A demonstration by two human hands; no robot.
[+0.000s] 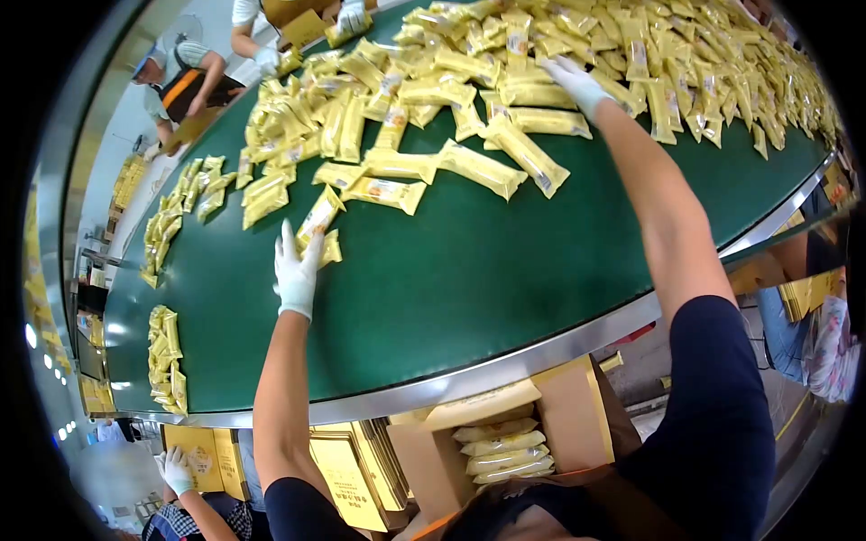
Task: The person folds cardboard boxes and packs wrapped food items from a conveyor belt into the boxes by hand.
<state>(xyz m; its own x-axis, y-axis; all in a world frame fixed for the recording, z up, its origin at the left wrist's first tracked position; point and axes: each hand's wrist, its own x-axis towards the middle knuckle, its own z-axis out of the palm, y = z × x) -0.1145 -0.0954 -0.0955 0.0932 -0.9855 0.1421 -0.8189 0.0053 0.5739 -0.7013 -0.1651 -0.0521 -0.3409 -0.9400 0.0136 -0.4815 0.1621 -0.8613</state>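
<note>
My left hand point(295, 273), in a white glove, is over the green table with its thumb and fingers apart. Just beyond its fingertips lies a yellow wrapped snack packet point(320, 215); whether they touch it I cannot tell. Another small packet point(332, 247) lies beside the thumb. My right hand point(577, 83), also gloved, reaches far across with outstretched fingers resting at the edge of the packet pile point(622, 45). Several loose packets, among them a slanted packet point(528, 155), lie between my two hands.
Below the table's metal rim point(487, 368), an open carton point(577, 410) holds a stack of packets. Flat yellow cartons point(347, 478) stand left of it. Co-workers are around the table, including a person in an apron point(185, 86) and a gloved hand point(177, 471) at lower left.
</note>
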